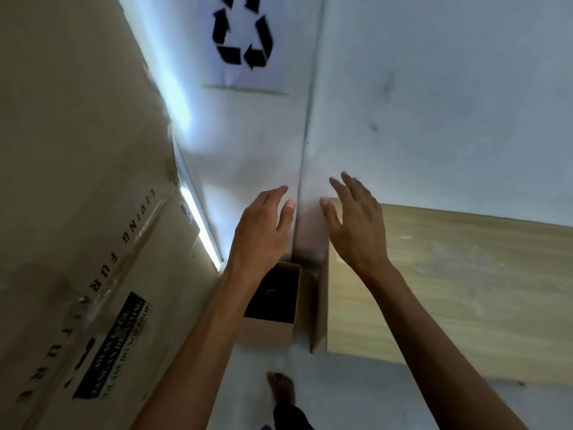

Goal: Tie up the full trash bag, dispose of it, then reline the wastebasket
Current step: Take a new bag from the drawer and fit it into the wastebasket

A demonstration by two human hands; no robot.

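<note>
A bare foot [280, 387] stands on the floor. Just beyond, below both raised arms, sits the open cardboard box [273, 308] holding something dark. Left hand [262, 226] is nearer it; right hand [356, 221] too hangs empty, fingers spread, near the wall corner.

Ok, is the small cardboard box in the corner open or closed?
Open. The cardboard box has no lid or flaps over its top, and something dark with a thin reddish mark fills its inside. What that is, I cannot tell.
</note>
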